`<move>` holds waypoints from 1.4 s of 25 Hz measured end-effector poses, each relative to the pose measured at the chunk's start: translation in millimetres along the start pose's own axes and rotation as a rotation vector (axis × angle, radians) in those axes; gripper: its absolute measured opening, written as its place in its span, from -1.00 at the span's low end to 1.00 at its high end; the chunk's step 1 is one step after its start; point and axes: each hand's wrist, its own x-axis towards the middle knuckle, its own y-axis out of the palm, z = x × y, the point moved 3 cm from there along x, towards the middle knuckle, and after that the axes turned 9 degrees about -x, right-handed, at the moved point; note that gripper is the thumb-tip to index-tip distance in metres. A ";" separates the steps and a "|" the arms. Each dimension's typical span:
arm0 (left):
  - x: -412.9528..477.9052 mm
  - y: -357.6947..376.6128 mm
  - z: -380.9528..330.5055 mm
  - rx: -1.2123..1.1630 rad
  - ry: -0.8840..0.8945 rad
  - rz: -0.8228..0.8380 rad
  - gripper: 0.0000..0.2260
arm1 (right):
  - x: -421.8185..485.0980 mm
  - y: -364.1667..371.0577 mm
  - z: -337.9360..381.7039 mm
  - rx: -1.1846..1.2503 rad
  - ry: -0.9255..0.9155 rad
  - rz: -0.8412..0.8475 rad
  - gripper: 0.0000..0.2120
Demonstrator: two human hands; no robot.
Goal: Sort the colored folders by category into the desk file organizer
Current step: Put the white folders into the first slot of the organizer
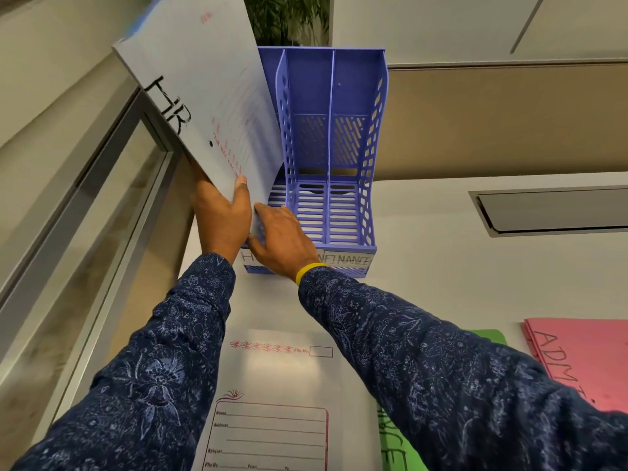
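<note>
White table [424,266] carries a slatted purple plastic organizer [339,147] at its far side. We grip the stiff pale HR folder [204,79], tilted over its left slot, with our left hand [221,222], thumb in front. Our right hand [285,239] touches its lower corner, fingers partly hidden, grasp unclear.

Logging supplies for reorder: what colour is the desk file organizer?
Periwinkle blue: the file organizer shows best in the head view.

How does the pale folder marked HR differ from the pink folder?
The pale paper folder marked HR is raised and tilted, gripped by the left hand; the pink paper folder lies flat on the white desk. The pale one carries red print; the pink one shows none. Both bear black handwritten letters.
</note>
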 end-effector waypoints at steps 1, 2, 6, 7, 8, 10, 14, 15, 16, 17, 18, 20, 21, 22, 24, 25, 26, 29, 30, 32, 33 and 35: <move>-2.4 -1.1 1.8 0.009 0.000 0.009 -0.67 | -0.6 -0.5 0.8 0.004 0.000 0.000 -0.66; -4.6 -1.7 4.3 0.013 -0.002 0.014 -0.66 | -0.6 0.2 0.7 0.008 -0.001 0.001 -0.66; -10.9 -4.7 13.3 0.046 -0.016 0.011 -0.66 | -1.3 2.2 -0.1 0.026 0.002 0.025 -0.56; -12.5 -5.3 13.6 0.035 -0.007 0.016 -0.64 | -1.3 2.7 -0.3 0.030 0.005 0.031 -0.55; -14.0 -6.2 13.6 0.024 0.001 0.020 -0.63 | -1.6 2.9 -0.5 0.033 0.004 0.034 -0.53; -16.7 -9.5 14.1 0.027 0.005 0.030 -0.63 | -2.0 2.1 -1.3 0.035 0.004 0.053 -0.49; -27.2 -29.4 25.9 0.060 -0.051 0.106 -0.54 | -0.7 -3.0 -2.0 0.057 -0.019 0.085 -0.36; -33.0 -37.3 27.1 0.078 -0.059 0.135 -0.49 | -3.8 -5.4 0.0 0.014 -0.014 0.070 -0.31; -39.6 -44.7 28.2 0.104 -0.066 0.161 -0.43 | -9.9 -7.4 1.7 -0.042 -0.013 0.030 -0.28; -47.3 -52.7 29.2 0.142 -0.076 0.180 -0.38 | -20.1 -9.3 3.7 -0.088 -0.025 -0.024 -0.28; -55.6 -60.8 31.3 0.188 -0.089 0.201 -0.35 | -35.5 -11.6 6.1 -0.109 -0.044 -0.067 -0.30; -76.5 -77.7 41.1 0.290 -0.146 0.261 -0.31 | -76.9 -11.2 4.3 -0.125 -0.072 -0.051 -0.30; -88.9 -87.5 47.1 0.337 -0.184 0.300 -0.29 | -99.2 -10.0 0.1 -0.142 -0.076 -0.009 -0.29; -101.8 -97.7 53.4 0.385 -0.223 0.342 -0.26 | -120.8 -8.5 -5.4 -0.169 -0.071 0.037 -0.27; -130.5 -119.4 65.8 0.484 -0.315 0.419 -0.19 | -160.6 -6.3 -16.6 -0.238 -0.043 0.135 -0.23; -147.2 -131.3 69.4 0.533 -0.357 0.459 -0.16 | -180.7 -6.6 -19.7 -0.267 -0.024 0.186 -0.21; -162.6 -142.3 74.0 0.576 -0.381 0.498 -0.14 | -198.2 -6.3 -22.4 -0.291 -0.005 0.223 -0.18; -200.1 -170.6 82.3 0.707 -0.414 0.564 -0.09 | -243.1 -4.7 -23.2 -0.351 0.016 0.285 -0.15; -213.6 -180.6 82.9 0.754 -0.424 0.567 -0.09 | -258.0 -2.7 -19.2 -0.351 0.019 0.317 -0.16; -241.0 -195.2 80.5 0.801 -0.456 0.552 -0.08 | -285.2 4.3 -11.1 -0.341 0.033 0.376 -0.16; -252.8 -200.3 76.3 0.809 -0.474 0.542 -0.08 | -298.7 9.0 -6.3 -0.333 0.043 0.406 -0.16; -270.3 -206.9 67.1 0.805 -0.487 0.516 -0.08 | -324.2 18.2 -0.7 -0.319 0.095 0.451 -0.13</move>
